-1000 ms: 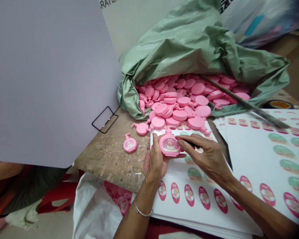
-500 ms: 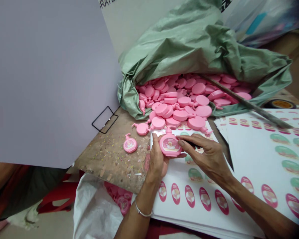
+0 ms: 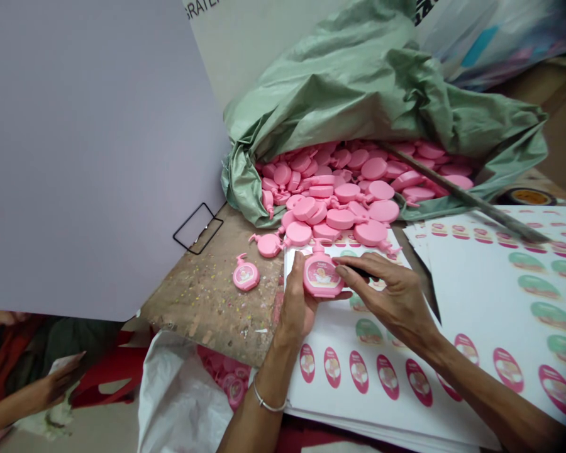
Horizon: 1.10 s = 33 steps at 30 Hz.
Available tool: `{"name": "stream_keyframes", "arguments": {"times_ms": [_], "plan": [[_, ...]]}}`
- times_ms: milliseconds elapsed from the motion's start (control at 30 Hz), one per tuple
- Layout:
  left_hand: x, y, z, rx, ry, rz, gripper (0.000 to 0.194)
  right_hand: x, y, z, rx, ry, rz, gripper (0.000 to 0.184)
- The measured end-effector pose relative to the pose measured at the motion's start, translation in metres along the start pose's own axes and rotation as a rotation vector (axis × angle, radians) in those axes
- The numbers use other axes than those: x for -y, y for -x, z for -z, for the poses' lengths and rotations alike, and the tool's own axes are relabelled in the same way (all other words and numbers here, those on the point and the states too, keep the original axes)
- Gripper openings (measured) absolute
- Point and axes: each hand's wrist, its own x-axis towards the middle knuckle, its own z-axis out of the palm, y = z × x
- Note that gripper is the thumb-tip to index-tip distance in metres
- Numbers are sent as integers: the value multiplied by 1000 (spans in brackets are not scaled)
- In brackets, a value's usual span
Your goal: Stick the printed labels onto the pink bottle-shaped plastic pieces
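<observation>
My left hand [image 3: 296, 305] is closed around a small pink toy pump bottle [image 3: 323, 278], its pump pointing away from me. An oval label with a picture sits on the bottle's front face. Against the right edge of that label press the fingertips of my right hand [image 3: 387, 286]. A slim dark tool [image 3: 364, 272] is pinched in this hand; most of it is hidden, so its kind is unclear. Both hands are above a stack of white sticker sheets [image 3: 332, 327] printed with pink and green ovals. A labelled pink bottle [image 3: 246, 276] lies on the tabletop to the left.
Behind my hands, pink bottles [image 3: 340, 219] spill from a green sack [image 3: 358, 94], with a long stick [image 3: 476, 200] across them. More sticker sheets [image 3: 481, 296] lie right. A black wire frame [image 3: 198, 228] stands left. Below hangs a white sack [image 3: 179, 384]. A co-worker's hand [image 3: 59, 379] shows lower left.
At the lower left, a co-worker's forearm and hand have come into view, holding something pale and flat. My own hands and the bottle have barely moved.
</observation>
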Motion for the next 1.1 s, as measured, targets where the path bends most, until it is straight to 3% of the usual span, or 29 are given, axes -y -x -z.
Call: {"name": "stream_keyframes", "arguments": {"times_ms": [133, 267, 333, 400, 467, 567, 700, 833, 967, 1033, 1100], "plan": [[-1, 4, 4, 80, -123, -31, 37, -9, 1, 3, -8, 153, 84, 23], [-3, 6, 9, 81, -195, -24, 40, -20, -4, 13, -24, 471, 7, 57], [-4, 8, 11, 98, -219, 24, 46, -20, -7, 12, 6, 386, -88, 76], [-5, 11, 12, 144, -258, 63, 52, -19, -10, 5, 116, 184, -148, 91], [-7, 15, 13, 184, -289, 74, 53, -19, -13, -5, 209, 48, -206, 92], [-11, 22, 14, 170, -263, 87, 49, -33, -19, -9, 136, 54, -244, 81], [-21, 35, 33, -25, -324, 72, 44, -68, -29, 18, -8, 258, -212, 60], [-33, 39, 86, -407, -759, -120, 43, -89, -40, 34, 56, 438, -154, 42], [-47, 28, 129, -601, -1260, -326, 44, -87, -51, 1, 212, 740, -4, 35], [-54, 23, 131, -709, -1447, -471, 44, -85, -56, -22, 229, 853, 78, 31], [-57, 21, 121, -770, -1533, -644, 43, -85, -61, -38, 254, 883, 141, 24]]}}
